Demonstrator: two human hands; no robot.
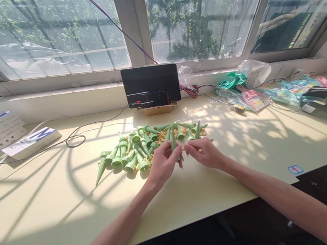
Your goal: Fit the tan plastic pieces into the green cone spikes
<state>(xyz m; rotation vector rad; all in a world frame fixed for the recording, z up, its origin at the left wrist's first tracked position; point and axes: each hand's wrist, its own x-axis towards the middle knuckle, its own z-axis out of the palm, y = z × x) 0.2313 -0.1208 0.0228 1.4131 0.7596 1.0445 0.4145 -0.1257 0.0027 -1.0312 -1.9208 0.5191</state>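
My left hand (164, 161) is closed round a green plastic spike (173, 140), its pointed end up. Close beside it, my right hand (203, 152) has its fingers pinched together near the spike's side; a small pale yellowish bit shows at the fingertips, too small to name. Just beyond both hands lies a heap of green spikes (137, 146), several with wide collared ends. Small tan pieces (161, 136) are scattered among them. One spike (101, 169) lies apart at the left of the heap, tip toward me.
At the back, a dark tablet (150, 78) stands behind a phone (155, 99) on a small cardboard box (157, 110). White boxes (32, 141) are on the left, with cables (76, 140) nearby. Plastic-wrapped items (254, 96) and a black object (326, 100) lie right.
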